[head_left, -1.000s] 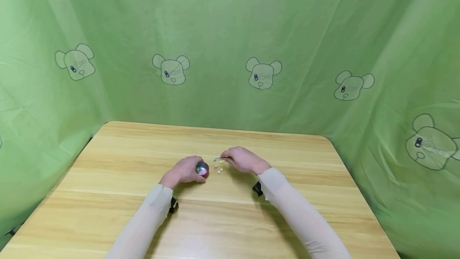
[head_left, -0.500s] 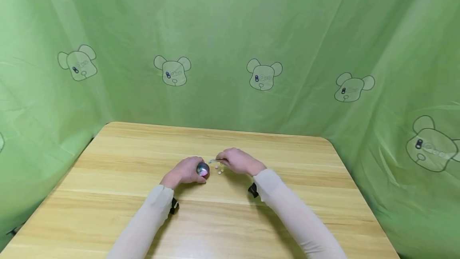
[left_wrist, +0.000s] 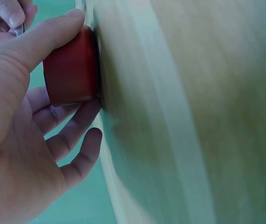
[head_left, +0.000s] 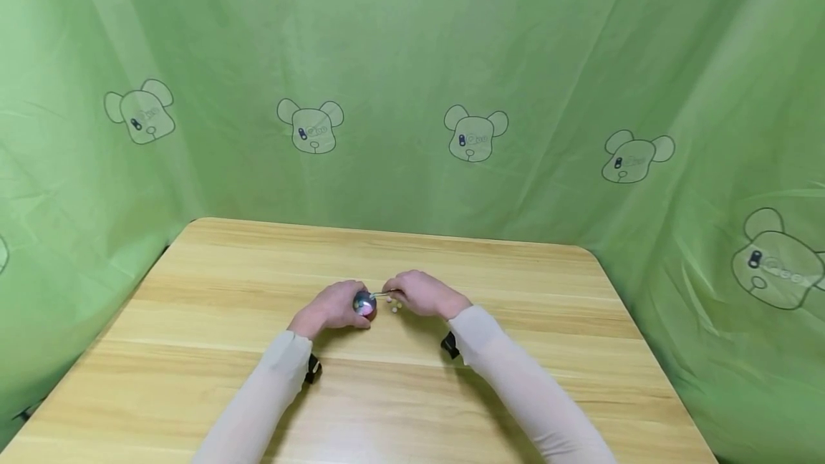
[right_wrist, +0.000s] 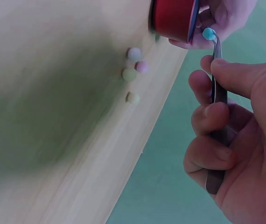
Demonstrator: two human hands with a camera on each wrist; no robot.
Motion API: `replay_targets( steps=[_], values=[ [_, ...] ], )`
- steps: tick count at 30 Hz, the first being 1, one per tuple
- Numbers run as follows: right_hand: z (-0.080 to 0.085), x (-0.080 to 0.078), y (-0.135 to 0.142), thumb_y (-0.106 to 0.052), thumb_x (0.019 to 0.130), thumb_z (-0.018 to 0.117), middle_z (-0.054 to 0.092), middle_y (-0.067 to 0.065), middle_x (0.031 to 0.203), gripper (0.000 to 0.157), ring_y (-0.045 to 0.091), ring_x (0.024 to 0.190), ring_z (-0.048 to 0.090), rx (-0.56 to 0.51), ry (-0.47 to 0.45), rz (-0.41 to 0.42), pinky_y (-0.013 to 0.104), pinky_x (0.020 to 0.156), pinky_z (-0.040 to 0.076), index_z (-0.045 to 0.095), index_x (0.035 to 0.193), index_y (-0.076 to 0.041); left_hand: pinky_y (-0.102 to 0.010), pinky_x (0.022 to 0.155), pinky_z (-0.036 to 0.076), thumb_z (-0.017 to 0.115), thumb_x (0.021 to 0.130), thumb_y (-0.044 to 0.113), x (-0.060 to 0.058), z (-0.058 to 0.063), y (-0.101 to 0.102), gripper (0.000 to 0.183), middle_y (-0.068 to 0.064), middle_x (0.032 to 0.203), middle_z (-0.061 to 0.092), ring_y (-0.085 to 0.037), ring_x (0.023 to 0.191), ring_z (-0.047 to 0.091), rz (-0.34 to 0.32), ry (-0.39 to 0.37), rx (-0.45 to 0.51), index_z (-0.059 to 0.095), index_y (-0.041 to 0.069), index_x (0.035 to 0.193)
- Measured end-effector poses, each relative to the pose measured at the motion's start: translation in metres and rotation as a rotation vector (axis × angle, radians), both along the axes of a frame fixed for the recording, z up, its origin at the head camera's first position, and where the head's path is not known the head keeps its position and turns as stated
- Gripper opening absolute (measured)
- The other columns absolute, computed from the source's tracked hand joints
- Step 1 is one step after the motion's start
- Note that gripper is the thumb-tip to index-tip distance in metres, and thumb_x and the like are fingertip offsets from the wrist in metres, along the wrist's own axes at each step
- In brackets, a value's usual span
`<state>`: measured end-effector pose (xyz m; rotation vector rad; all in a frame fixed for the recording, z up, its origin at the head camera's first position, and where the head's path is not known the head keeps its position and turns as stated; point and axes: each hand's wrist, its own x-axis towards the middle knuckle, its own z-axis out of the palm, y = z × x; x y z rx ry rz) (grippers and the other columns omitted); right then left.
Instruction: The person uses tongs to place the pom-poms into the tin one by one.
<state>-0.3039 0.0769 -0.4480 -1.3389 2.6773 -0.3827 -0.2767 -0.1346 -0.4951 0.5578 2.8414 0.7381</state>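
My left hand (head_left: pixel 334 304) grips a small red cup (left_wrist: pixel 71 70), thumb on one side and fingers on the other; it stands on the table. Its inside looks shiny, with coloured patches, in the head view. My right hand (head_left: pixel 422 293) holds metal tweezers (right_wrist: pixel 217 50) between thumb and curled fingers. Pinched in the tweezers' tip is a little blue ball (right_wrist: pixel 208 33), which sits right at the cup's rim. Several small pale balls, among them a pink one (right_wrist: pixel 142 66) and a yellowish one (right_wrist: pixel 133 98), lie on the table beside the cup.
The wooden table (head_left: pixel 361 407) reaches back to a green curtain (head_left: pixel 387 34) printed with bear heads, which also encloses both sides. Black straps (head_left: pixel 313 369) with wrist cameras show below each sleeve.
The right hand has moved left and slightly nearer, bringing the tweezers and blue ball from beside the pale balls to over the cup. My left hand and the cup have stayed put.
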Motion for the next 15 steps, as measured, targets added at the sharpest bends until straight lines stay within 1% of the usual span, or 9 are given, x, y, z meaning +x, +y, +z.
replay_targets(
  steps=[10, 15],
  values=[
    [-0.0045, 0.0033, -0.0040, -0.010, 0.095, 0.056, 0.067, 0.004, 0.107, 0.022, 0.017, 0.100, 0.061, 0.019, 0.003, 0.022, 0.031, 0.090, 0.047, 0.066, 0.114, -0.009, -0.038, 0.085, 0.047, 0.084, 0.069, 0.034, 0.0022, 0.0024, -0.0007, 0.053, -0.001, 0.099, 0.061, -0.019, 0.091, 0.057, -0.005, -0.002, 0.006, 0.059, 0.009, 0.109],
    [-0.0071, 0.0023, -0.0069, -0.010, 0.095, 0.055, 0.067, 0.003, 0.106, 0.022, 0.016, 0.099, 0.062, 0.018, 0.006, 0.031, 0.031, 0.090, 0.047, 0.066, 0.114, -0.009, -0.038, 0.085, 0.047, 0.084, 0.069, 0.033, 0.0026, 0.0030, -0.0013, 0.053, -0.001, 0.099, 0.061, -0.019, 0.091, 0.057, -0.005, -0.003, 0.012, 0.059, 0.009, 0.109]
  ],
)
